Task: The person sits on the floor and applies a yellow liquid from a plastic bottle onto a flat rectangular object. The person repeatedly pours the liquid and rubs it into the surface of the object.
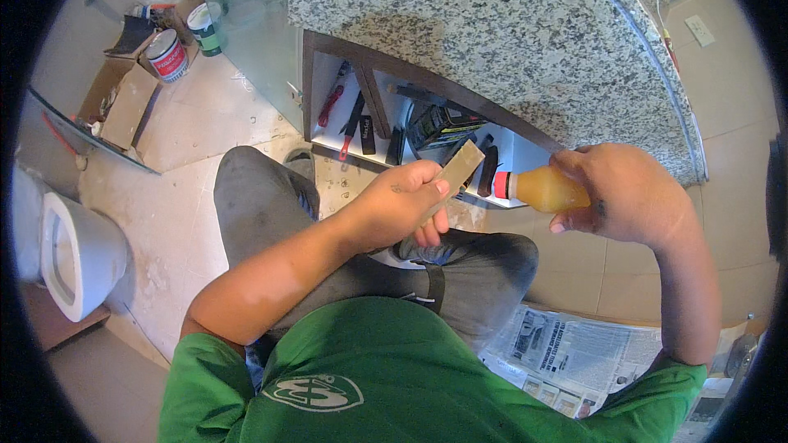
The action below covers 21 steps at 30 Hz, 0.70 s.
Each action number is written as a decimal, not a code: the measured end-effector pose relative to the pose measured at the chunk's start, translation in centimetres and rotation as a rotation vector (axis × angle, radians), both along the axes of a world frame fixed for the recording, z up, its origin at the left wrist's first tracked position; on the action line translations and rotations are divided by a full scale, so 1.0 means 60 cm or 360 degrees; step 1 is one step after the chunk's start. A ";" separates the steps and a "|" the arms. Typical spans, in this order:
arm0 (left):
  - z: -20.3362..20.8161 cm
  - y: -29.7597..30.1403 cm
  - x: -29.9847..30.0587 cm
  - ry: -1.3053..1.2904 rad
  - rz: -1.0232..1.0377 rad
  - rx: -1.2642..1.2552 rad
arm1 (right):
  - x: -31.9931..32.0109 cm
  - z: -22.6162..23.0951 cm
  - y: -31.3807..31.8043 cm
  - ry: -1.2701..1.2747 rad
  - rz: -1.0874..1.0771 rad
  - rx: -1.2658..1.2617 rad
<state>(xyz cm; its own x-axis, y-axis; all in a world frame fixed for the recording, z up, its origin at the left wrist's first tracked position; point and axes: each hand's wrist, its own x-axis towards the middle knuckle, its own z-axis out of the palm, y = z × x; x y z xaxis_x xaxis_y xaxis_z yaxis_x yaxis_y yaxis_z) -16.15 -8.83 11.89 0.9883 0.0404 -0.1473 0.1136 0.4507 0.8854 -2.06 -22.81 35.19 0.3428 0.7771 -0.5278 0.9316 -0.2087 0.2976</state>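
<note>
A speckled grey worktop (492,41) curves across the far side above a dark-framed, white-lined cabinet (372,100). Pale, stained floor (190,205) spreads at left beside a white toilet (100,250); at far right, a beige wall (724,74) bears a white outlet (699,30).

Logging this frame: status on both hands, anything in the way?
Left hand holds flat beige block. Right hand holds bottle, red cap on. Block and bottle apart, no visible obstruction between.

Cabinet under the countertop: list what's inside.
A dark red item, a red-handled tool, a dark box and more. The countertop hides the back; the tan block covers part of the front.
</note>
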 end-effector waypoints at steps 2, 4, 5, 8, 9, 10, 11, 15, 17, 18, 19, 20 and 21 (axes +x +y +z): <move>-0.013 -0.011 0.007 -0.0105 0.0042 -0.0119 | -0.002 0.007 0.011 -0.0046 -0.0017 -0.0049; -0.016 -0.012 0.013 -0.0114 -0.0034 -0.0038 | 0.000 0.011 0.012 -0.0097 -0.0009 -0.0048; -0.016 -0.014 0.015 -0.0121 -0.0072 0.0005 | 0.001 0.013 0.008 -0.0126 0.0008 -0.0023; -0.021 -0.019 0.020 -0.0155 -0.0097 0.0035 | 0.001 0.017 0.009 -0.0195 0.0004 -0.0016; -0.019 -0.019 0.020 -0.0158 -0.0094 0.0035 | 0.001 0.020 0.011 -0.0216 -0.0004 -0.0024; -0.015 -0.019 0.020 -0.0160 -0.0096 0.0035 | 0.001 0.022 0.011 -0.0202 -0.0018 -0.0027; -0.012 -0.019 0.020 -0.0161 -0.0096 0.0036 | 0.001 0.024 0.011 -0.0187 -0.0031 -0.0028; -0.008 -0.022 0.018 -0.0178 -0.0094 0.0008 | -0.003 0.029 0.018 -0.0180 -0.0034 -0.0058; 0.000 -0.026 0.013 -0.0173 -0.0061 -0.0001 | -0.003 0.026 0.016 -0.0164 0.0028 -0.0007; 0.008 -0.026 0.011 -0.0152 -0.0067 0.0038 | -0.001 0.024 0.015 -0.0156 0.0060 0.0019; 0.018 -0.026 0.008 -0.0130 -0.0074 0.0079 | 0.002 0.022 0.014 -0.0149 0.0104 0.0051; 0.024 -0.027 0.006 -0.0108 -0.0081 0.0119 | 0.006 0.020 0.012 -0.0142 0.0148 0.0083; 0.026 -0.028 0.005 -0.0116 -0.0078 0.0121 | 0.009 0.019 0.011 -0.0135 0.0193 0.0115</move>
